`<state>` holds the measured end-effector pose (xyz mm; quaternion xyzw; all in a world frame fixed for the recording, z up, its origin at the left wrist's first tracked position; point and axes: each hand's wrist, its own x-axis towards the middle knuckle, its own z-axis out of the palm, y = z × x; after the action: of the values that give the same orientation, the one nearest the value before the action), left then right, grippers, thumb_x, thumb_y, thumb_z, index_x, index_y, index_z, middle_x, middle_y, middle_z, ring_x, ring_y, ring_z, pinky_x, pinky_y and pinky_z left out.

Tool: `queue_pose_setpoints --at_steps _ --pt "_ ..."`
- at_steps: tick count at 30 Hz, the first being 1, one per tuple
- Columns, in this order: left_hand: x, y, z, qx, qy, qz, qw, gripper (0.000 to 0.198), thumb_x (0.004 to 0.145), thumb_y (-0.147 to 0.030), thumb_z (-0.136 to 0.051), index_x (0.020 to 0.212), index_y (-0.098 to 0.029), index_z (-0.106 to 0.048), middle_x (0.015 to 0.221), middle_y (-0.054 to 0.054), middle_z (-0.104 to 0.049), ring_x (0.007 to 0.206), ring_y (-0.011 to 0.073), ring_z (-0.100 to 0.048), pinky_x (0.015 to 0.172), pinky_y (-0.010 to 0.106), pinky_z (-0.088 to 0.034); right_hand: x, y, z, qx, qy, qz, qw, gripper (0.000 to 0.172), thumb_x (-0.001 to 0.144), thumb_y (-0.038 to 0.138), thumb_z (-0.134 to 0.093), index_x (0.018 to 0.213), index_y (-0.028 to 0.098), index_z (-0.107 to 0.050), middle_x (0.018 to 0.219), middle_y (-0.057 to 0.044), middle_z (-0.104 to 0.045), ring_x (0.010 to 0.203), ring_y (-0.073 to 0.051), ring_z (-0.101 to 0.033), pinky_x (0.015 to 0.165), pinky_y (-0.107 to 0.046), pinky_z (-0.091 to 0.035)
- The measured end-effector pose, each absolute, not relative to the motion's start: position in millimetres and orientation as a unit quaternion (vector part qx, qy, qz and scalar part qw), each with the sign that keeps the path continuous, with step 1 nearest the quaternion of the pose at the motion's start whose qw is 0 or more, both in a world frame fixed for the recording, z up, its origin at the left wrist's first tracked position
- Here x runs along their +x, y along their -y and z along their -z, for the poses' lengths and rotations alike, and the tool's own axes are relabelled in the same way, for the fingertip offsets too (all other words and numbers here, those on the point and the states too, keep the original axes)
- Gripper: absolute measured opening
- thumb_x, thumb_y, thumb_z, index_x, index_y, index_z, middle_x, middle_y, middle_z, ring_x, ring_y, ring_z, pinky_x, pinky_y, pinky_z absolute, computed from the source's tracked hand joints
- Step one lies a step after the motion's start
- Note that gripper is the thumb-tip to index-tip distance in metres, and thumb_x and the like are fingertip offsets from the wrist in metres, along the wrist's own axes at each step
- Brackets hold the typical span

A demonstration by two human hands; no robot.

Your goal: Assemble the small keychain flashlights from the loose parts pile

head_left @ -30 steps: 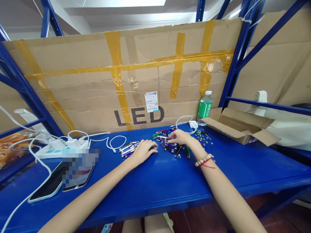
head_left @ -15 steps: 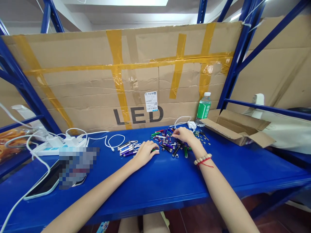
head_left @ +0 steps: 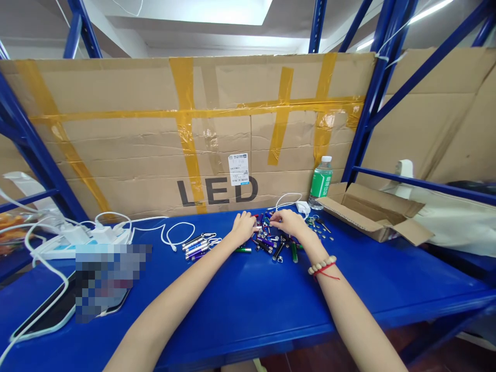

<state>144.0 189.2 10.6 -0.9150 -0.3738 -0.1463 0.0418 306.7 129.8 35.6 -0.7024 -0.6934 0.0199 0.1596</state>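
Observation:
A pile of small coloured metal tubes, probably keychain flashlight parts, lies on the blue table. At the pile's left edge, my left hand closes its thumb and fingers around a silver tube. My right hand is over the back right of the pile, fingertips pinched; whatever is between them is too small to make out. A green tube lies beside my left wrist. Several silver and purple keychain flashlights with clips sit in a row to the left, partly behind my left forearm.
Small loose parts lie right of the pile. Behind them stand a green-labelled bottle and an open cardboard box. A white charger and cables lie at the back. Left are a power strip and a phone.
My left hand has moved from the green tube near the flashlight row up and right to the pile, leaving that tube on the table. My right hand stays over the pile. The view has tilted slightly.

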Motion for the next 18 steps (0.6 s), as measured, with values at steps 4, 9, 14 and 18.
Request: queue_pose_setpoints --at_steps 4,9,14,18 --pt "133.9 -190.3 -8.9 -0.92 0.362 0.141 0.047 0.014 0.079 -0.028 -0.059 0.079 -0.015 -0.061 0.091 0.011 -0.06 0.095 0.0275 -0.05 0.081 0.037 -0.034 304.3 -131.4 -35.7 -0.679 0.714 -0.03 0.166 0.018 0.077 0.027 -0.056 0.091 0.025 -0.067 0.089 0.001 -0.068 0.084 -0.014 -0.061 0.068 -0.023 -0.043" --pt "118.8 -179.5 -22.0 -0.904 0.383 0.181 0.052 0.019 0.089 -0.027 -0.043 0.095 -0.014 -0.055 0.095 0.01 -0.061 0.093 0.0249 -0.052 0.08 0.036 -0.034 297.1 -134.2 -28.7 -0.645 0.745 -0.068 0.155 0.018 0.075 0.028 -0.059 0.09 0.024 -0.069 0.088 0.001 -0.068 0.082 -0.014 -0.061 0.066 -0.021 -0.043" --pt "100.3 -154.5 -34.4 -0.878 0.393 0.273 0.011 0.019 0.09 -0.032 -0.042 0.098 -0.017 -0.052 0.086 0.004 -0.063 0.082 0.0197 -0.055 0.074 0.031 -0.036 293.1 -139.0 -18.5 -0.619 0.769 -0.082 0.137 0.02 0.078 0.03 -0.057 0.093 0.023 -0.069 0.096 0.0 -0.068 0.088 -0.013 -0.061 0.074 -0.02 -0.044" --pt "80.7 -134.8 -28.8 -0.874 0.36 0.323 -0.047 0.016 0.084 -0.035 -0.053 0.086 -0.02 -0.058 0.083 0.0 -0.064 0.08 0.0178 -0.054 0.073 0.029 -0.037 291.6 -138.5 -15.0 -0.627 0.767 -0.067 0.119 0.019 0.078 0.024 -0.058 0.093 0.025 -0.069 0.1 0.0 -0.067 0.094 -0.015 -0.06 0.08 -0.021 -0.043"
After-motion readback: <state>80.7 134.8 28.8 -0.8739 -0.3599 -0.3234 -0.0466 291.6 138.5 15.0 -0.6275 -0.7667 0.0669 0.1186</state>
